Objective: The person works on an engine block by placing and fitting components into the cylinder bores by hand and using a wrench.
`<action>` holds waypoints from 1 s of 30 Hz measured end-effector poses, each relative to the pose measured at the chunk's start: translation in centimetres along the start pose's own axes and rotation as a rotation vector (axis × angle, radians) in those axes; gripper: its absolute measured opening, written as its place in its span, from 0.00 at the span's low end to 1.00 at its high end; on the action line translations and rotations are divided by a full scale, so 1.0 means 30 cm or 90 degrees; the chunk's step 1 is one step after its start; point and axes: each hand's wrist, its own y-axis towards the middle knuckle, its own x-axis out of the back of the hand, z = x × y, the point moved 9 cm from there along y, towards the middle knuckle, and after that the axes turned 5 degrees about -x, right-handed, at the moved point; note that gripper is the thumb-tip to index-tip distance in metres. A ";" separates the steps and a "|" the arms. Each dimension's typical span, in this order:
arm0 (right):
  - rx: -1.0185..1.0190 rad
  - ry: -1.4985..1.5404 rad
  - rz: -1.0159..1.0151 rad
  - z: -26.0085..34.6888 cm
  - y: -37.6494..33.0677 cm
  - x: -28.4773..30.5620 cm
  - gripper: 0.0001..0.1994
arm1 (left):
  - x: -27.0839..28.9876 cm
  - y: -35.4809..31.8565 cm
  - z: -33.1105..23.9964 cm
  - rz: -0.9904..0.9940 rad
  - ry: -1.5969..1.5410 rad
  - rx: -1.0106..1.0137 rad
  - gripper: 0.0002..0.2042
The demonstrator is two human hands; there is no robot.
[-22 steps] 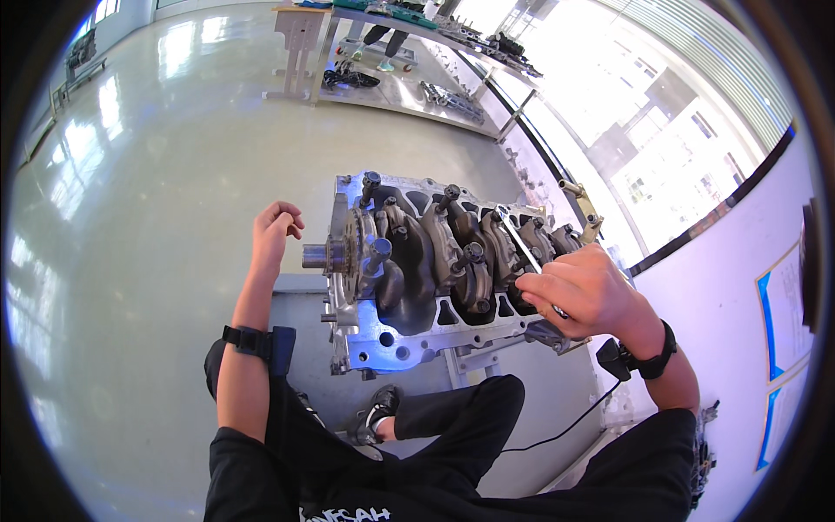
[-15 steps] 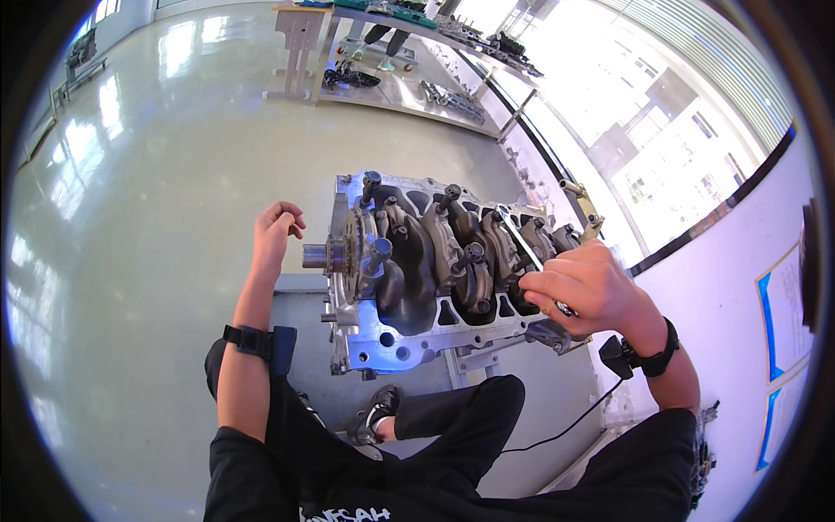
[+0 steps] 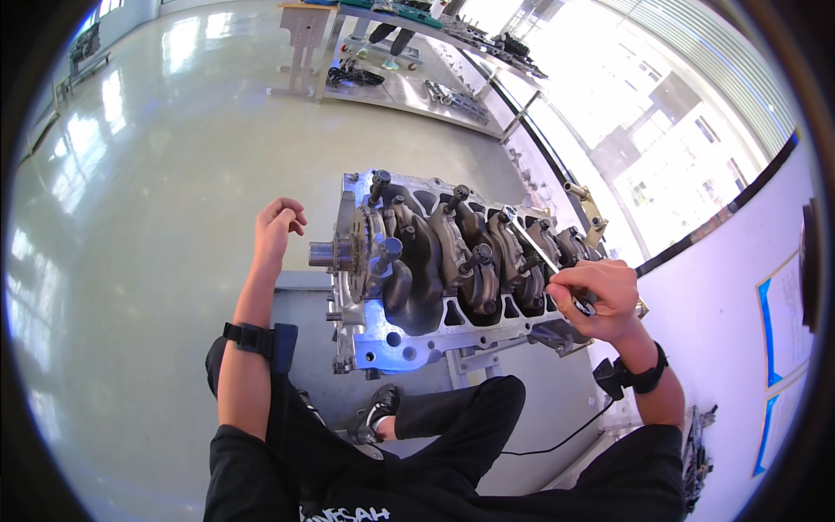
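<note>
An engine block (image 3: 370, 335) lies with its crankshaft side up, in front of my knees. Dark bearing caps (image 3: 448, 246) cross the crankshaft (image 3: 323, 254), and tall bolts (image 3: 388, 254) stand up from some of them. My right hand (image 3: 602, 296) is closed around a silver wrench (image 3: 541, 247). The wrench's far end rests at a bolt on a middle bearing cap; its near end pokes out below my fingers. My left hand (image 3: 280, 230) hovers empty to the left of the crankshaft's end, its fingers loosely curled and apart from the thumb.
A metal stand (image 3: 470, 365) is under the block, with a brass-coloured bracket (image 3: 591, 213) at its far right. Behind is a workbench (image 3: 417, 106) with parts on its shelves; a person's legs (image 3: 389, 42) show beyond it. A white wall (image 3: 696, 304) bounds the right. A cable (image 3: 557, 442) hangs from my right wrist.
My right hand has shifted a little to the right and nearer to me, swinging the wrench handle slightly. The block sits slightly farther right in view. My left hand keeps its place.
</note>
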 end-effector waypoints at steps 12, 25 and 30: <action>-0.189 0.092 -0.188 -0.071 -0.088 0.015 0.06 | 0.054 -0.004 -0.020 -0.016 -0.024 0.021 0.08; -0.353 0.226 -0.228 -0.181 -0.194 0.031 0.04 | 0.094 -0.013 -0.009 -0.021 0.000 0.034 0.09; -0.496 0.439 -0.300 -0.312 -0.312 -0.011 0.02 | 0.056 -0.013 -0.007 -0.009 -0.003 0.032 0.08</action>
